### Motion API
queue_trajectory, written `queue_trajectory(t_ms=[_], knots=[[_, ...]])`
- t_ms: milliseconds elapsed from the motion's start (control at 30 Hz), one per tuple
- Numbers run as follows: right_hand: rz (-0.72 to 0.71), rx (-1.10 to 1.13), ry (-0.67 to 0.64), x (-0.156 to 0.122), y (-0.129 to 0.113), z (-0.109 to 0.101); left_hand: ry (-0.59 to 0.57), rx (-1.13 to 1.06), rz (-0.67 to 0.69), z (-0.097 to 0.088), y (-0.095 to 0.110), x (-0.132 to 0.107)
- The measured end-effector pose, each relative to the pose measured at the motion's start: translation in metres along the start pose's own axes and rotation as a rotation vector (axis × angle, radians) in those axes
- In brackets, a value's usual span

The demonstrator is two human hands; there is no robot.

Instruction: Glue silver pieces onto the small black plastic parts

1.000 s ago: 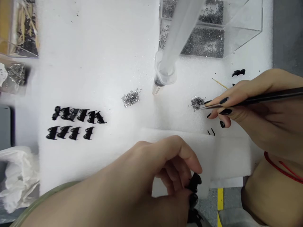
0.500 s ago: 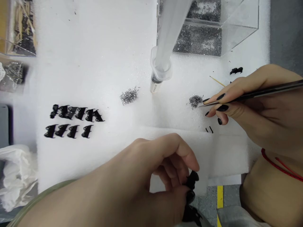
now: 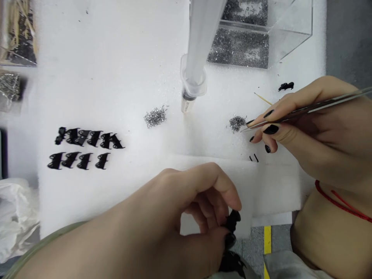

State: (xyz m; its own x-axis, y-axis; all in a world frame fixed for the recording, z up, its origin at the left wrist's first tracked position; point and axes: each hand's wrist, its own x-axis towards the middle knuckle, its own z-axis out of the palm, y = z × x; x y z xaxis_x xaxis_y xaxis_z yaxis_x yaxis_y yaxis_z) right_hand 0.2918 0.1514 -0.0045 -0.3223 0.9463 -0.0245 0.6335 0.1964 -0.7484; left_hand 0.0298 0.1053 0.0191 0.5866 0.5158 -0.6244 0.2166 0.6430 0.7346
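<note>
My left hand [image 3: 186,186] pinches a small black bat-like piece [image 3: 233,220] between thumb and fingertip, low in the view; part of it hides behind the fingers. Between the thumb and fingers of my right hand [image 3: 314,135] is a pair of metal tweezers [image 3: 308,111]. Their tips reach the edge of a small pile of tiny silvery pieces [image 3: 237,123]. Whether the tips hold one is too small to tell. Two short black strips [image 3: 254,158] lie below that pile. Farther left, a second heap of silvery bits [image 3: 155,117] rests on the white foam sheet [image 3: 130,58].
Several black bat-like pieces [image 3: 83,138] lie in two rows at left. An upright syringe [image 3: 193,73] stands mid-sheet, before a clear box [image 3: 290,35]. A toothpick [image 3: 263,98] and another black piece [image 3: 286,86] are near my right hand. Crumpled white plastic [image 3: 19,213] sits at far left.
The whole view has shifted slightly, so things sit a little farther left. The tweezers' two prongs show more separately now. Both hands keep nearly the same place over the sheet.
</note>
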Motion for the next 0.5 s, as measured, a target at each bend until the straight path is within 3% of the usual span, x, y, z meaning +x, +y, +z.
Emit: queue_trajectory(t_ms=[500], knots=[[0.013,-0.008,0.001,0.0012,0.0039,0.0027,0.009,-0.027,0.039,-0.0002,-0.005,-0.0003]])
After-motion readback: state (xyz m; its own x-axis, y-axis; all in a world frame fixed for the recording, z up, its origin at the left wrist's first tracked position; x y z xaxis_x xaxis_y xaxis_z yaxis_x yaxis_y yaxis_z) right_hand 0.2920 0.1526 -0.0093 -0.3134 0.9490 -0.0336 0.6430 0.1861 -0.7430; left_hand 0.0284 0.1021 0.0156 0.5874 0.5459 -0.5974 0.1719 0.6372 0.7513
